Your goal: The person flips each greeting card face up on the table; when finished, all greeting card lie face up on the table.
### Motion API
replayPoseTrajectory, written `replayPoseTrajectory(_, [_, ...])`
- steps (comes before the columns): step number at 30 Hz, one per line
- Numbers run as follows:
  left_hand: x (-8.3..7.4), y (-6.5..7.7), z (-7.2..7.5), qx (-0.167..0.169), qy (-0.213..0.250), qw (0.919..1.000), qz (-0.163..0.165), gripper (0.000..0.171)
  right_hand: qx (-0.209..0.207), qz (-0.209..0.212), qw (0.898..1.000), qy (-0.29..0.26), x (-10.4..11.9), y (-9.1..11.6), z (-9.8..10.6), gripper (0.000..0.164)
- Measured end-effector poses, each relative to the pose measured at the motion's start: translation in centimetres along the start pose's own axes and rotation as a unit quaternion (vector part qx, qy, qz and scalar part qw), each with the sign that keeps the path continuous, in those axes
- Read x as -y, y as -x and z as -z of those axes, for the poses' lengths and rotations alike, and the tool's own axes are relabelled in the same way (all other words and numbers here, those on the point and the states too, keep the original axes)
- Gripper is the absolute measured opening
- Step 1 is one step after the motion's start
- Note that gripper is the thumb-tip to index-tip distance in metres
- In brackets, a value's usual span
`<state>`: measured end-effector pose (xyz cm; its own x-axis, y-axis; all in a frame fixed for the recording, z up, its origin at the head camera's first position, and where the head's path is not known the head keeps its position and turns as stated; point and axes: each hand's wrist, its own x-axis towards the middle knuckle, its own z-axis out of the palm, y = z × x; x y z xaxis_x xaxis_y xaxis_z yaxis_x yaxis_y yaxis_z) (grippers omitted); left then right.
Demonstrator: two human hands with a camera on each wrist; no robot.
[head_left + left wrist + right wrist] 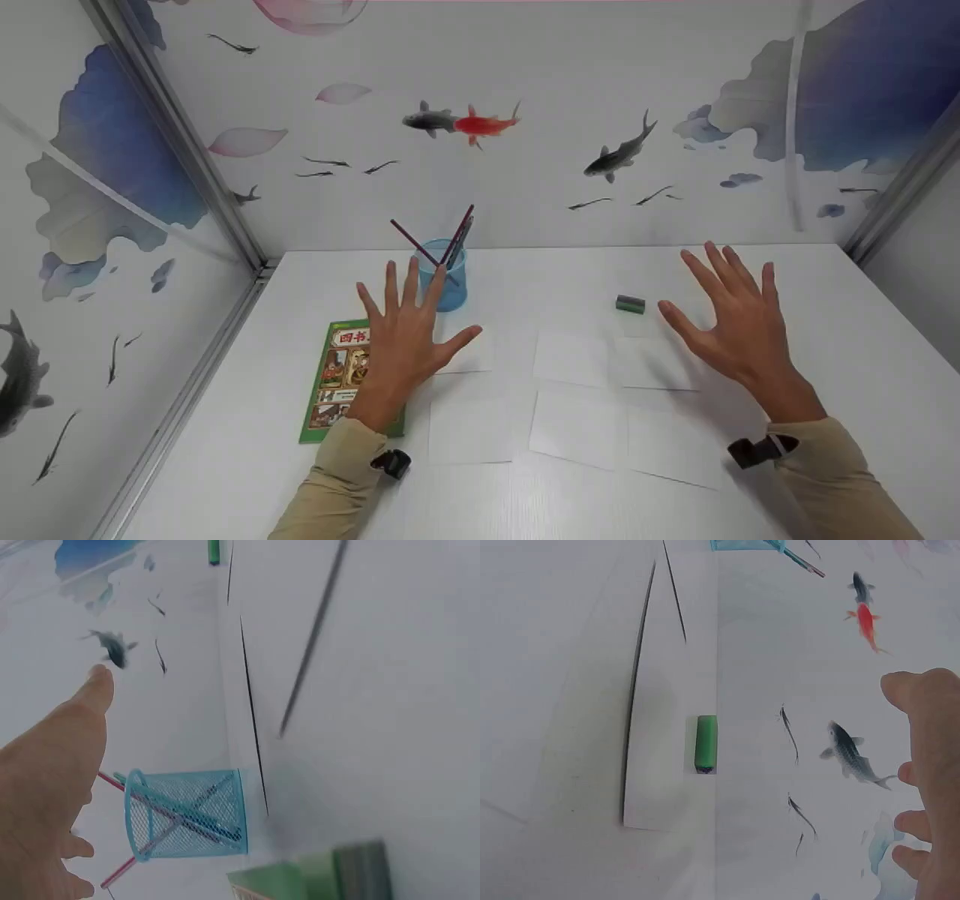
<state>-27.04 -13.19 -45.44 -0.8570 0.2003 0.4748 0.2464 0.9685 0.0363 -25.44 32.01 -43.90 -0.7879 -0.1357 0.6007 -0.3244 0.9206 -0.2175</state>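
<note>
Both your hands, left hand (pixel 401 341) and right hand (pixel 739 322), hover spread above thin paper cards (pixel 577 427) at frame centre; they look light, flimsy, so lift by an edge.

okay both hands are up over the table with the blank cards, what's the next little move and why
Probably lower the left hand toward the blue mesh pencil cup just beyond its fingertips: both it and the right hand are spread and hold nothing.

A white table (pixel 825 315) stands between walls painted with fish (pixel 480 124), bearing what looks like a small green eraser (pixel 630 304).
</note>
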Motion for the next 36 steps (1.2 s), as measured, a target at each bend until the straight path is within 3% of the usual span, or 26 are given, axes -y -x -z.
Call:
replayPoseTrajectory(3, [-1.7,0.2,0.2,-0.022,0.012,0.9991,-0.033,0.097,-0.021,0.019,0.999,-0.023,0.2,0.8,0.5,0.072])
replayPoseTrajectory(6, [-3.7,0.5,0.5,-0.035,0.031,0.9963,-0.072,0.086,-0.015,0.027,0.999,-0.036,0.5,1.7,1.1,0.068])
replayPoseTrajectory(10, [-6.7,1.4,0.9,-0.017,0.066,0.9907,-0.118,0.073,0.032,0.033,0.998,-0.053,1.1,2.9,1.5,0.059])
replayPoseTrajectory(13, [-9.2,2.1,1.1,0.017,0.09,0.9847,-0.149,0.067,0.098,0.046,0.991,-0.076,1.5,3.6,1.7,0.044])
replayPoseTrajectory(16, [-11.8,2.7,1.4,0.059,0.111,0.9743,-0.187,0.062,0.193,0.052,0.973,-0.112,1.7,4.1,1.7,0.025])
replayPoseTrajectory(19, [-14.2,3.2,1.6,0.103,0.124,0.9598,-0.23,0.058,0.294,0.045,0.944,-0.139,1.9,4.2,1.6,0.01])
replayPoseTrajectory(22, [-16.1,3.4,1.6,0.14,0.132,0.9455,-0.263,0.055,0.368,0.033,0.918,-0.146,2.1,4.2,1.7,0.004])
replayPoseTrajectory(26, [-17.9,3.4,1.4,0.177,0.14,0.9288,-0.294,0.052,0.409,0.021,0.902,-0.132,2.3,4.3,2.0,0.016])
replayPoseTrajectory(29, [-18.5,3.7,1.0,0.207,0.142,0.911,-0.327,0.054,0.426,0.013,0.898,-0.104,2.4,4.6,2.5,0.039])
replayPoseTrajectory(32, [-18.7,4.1,0.6,0.255,0.137,0.8922,-0.347,0.056,0.459,-0.001,0.886,-0.072,2.7,5.0,3.2,0.063])
replayPoseTrajectory(34, [-18.7,4.4,0.4,0.279,0.138,0.8842,-0.348,0.056,0.475,-0.003,0.878,-0.055,2.9,5.1,3.6,0.073])
replayPoseTrajectory(36, [-18.7,4.5,0.3,0.294,0.14,0.882,-0.34,0.053,0.485,-0.008,0.873,-0.046,3.1,5.2,3.7,0.077])
